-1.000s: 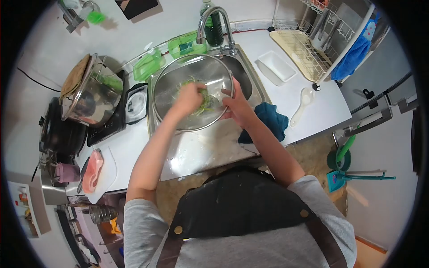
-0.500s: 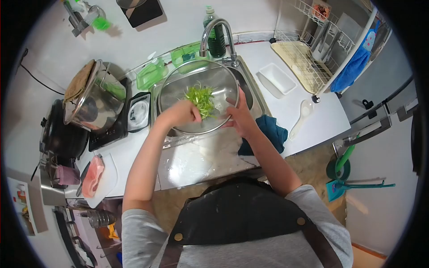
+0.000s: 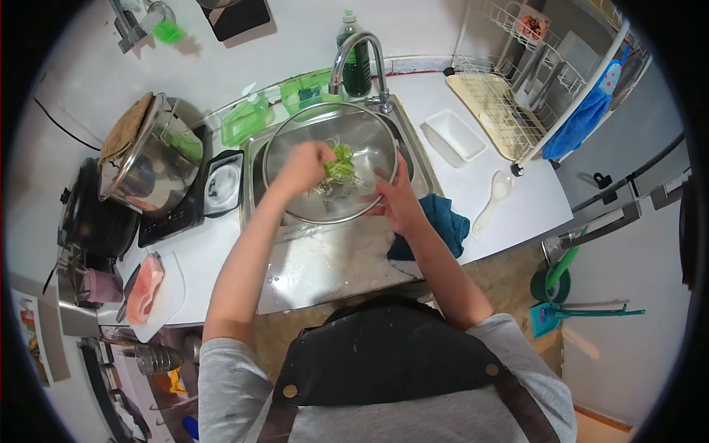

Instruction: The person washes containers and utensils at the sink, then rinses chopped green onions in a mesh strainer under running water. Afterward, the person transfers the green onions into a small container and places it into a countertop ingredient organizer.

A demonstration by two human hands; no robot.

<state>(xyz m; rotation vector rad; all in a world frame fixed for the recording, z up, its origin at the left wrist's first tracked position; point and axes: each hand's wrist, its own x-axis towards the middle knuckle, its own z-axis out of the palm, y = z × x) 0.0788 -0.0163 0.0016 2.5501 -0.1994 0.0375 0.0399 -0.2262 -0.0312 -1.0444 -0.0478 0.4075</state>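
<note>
A wide clear bowl with a metal-looking rim [image 3: 295,216] is tilted over the steel sink [image 3: 430,171]. Thin green shredded vegetables [image 3: 340,171] lie inside it. My left hand [image 3: 304,168], fingers curled together, is in the bowl and grips some of the shreds at their left side. On the bowl's right side, my right hand [image 3: 399,198] clasps the rim, with the thumb over the inside. The curved faucet [image 3: 378,63] stands behind the bowl. A dark teal cloth [image 3: 443,227] lies beside my right wrist.
Right of the sink are a white tray [image 3: 454,138], a white spoon [image 3: 493,201] and a wire dish rack [image 3: 509,103]. Leftward stand a steel pot [image 3: 166,159] on a black cooker, a black-rimmed container [image 3: 223,184], and pink meat on a white board [image 3: 168,295].
My left hand moved from the greens to the bowl's near left, then back up onto them, with the fingers now closed. My right hand keeps hold of the rim.
</note>
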